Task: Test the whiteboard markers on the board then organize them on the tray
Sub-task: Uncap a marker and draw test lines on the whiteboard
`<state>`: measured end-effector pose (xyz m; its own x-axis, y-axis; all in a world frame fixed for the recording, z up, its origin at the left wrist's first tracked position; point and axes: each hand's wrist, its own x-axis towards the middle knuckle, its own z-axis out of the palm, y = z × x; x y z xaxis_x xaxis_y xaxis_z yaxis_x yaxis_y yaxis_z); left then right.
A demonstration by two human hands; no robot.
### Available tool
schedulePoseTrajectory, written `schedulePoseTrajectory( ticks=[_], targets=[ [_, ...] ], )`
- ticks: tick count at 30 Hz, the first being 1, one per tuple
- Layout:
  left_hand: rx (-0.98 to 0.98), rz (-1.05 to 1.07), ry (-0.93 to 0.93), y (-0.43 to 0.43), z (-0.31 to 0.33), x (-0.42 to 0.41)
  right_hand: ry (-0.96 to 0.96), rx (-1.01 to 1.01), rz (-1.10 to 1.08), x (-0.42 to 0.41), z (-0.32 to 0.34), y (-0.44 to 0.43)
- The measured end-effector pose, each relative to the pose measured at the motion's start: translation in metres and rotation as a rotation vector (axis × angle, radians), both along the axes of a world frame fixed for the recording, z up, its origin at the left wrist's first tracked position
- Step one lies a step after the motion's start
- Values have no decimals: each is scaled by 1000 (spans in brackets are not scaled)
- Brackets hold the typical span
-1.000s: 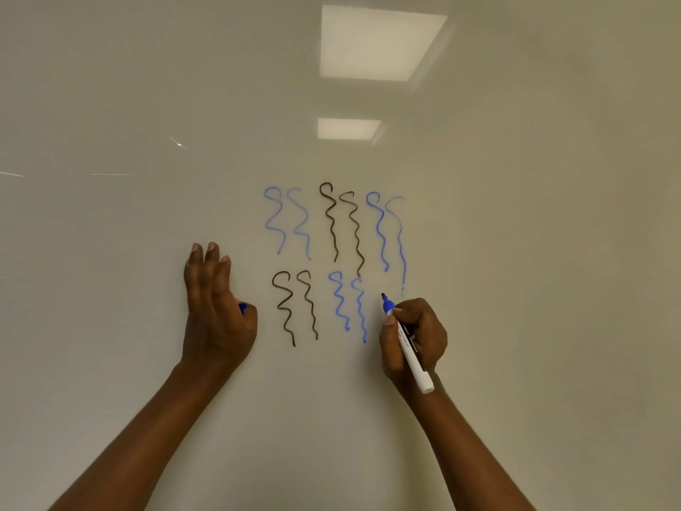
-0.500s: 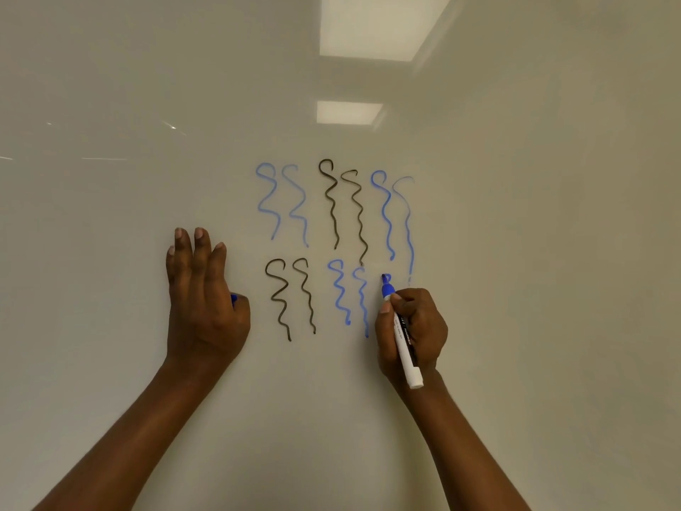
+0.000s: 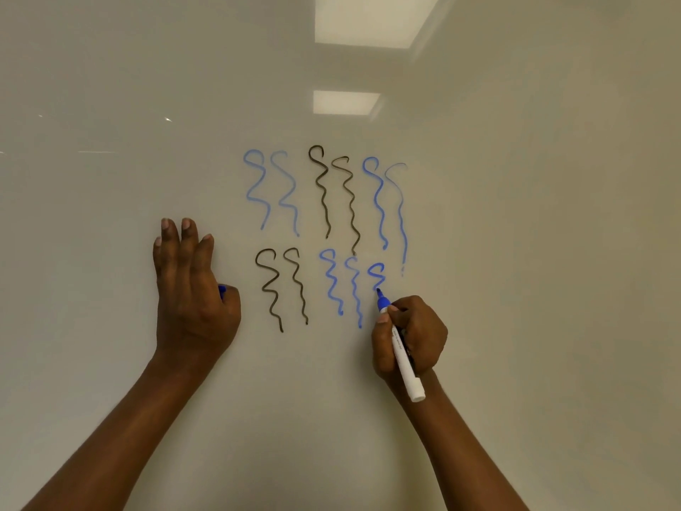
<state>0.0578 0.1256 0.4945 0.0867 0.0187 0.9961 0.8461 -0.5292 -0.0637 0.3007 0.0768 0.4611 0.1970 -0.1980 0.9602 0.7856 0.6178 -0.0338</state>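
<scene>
**Blue marker tip on the board, cap in the other hand**

The left hand (image 3: 191,300) lies at the centre left of the frame, back to the camera, its fingers straight and flat against the board (image 3: 110,215). Its thumb is tucked in and pinches a small blue cap (image 3: 222,291), of which only an edge shows.

Right of it, in the middle of the frame, run two rows of squiggles. The top row has a pale blue pair (image 3: 258,193), a black pair (image 3: 323,193) and a blue pair (image 3: 379,204). The lower row has a black pair (image 3: 271,285), a blue pair (image 3: 333,285) and one short blue squiggle (image 3: 377,274).

Just below that short squiggle, the right hand (image 3: 412,337) grips the marker (image 3: 403,359), fingers curled round its white barrel. The blue tip points up and left and touches the board at the squiggle's lower end; the barrel's butt sticks out past the wrist.

The hands are well apart, with the lower row between them. Two ceiling lights (image 3: 372,20) reflect in the board at the top centre of the frame.
</scene>
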Motion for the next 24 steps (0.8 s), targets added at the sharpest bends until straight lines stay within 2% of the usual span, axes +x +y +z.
schedulePoseTrajectory(
  ticks=[1, 4, 7, 11, 14, 20, 24],
  targets=[
    [-1, -1, 0, 0, 0, 0, 1, 80, 8, 1, -5, 3],
    [0, 0, -2, 0, 0, 0, 45, 115, 30, 2, -12, 3],
    [5, 4, 2, 0, 0, 0, -66, 114, -73, 6, -18, 0],
    [-1, 2, -3, -1, 0, 1, -9, 115, -42, 11, -30, -3],
    [-10, 1, -7, -1, 0, 1, -58, 70, -113, 19, -45, -5],
    [-4, 11, -8, -1, 0, 2, -7, 19, -10, 33, -67, -4],
    [-20, 14, -19, -2, 0, 2, 202, -24, 282, 34, -52, -15]
  ],
)
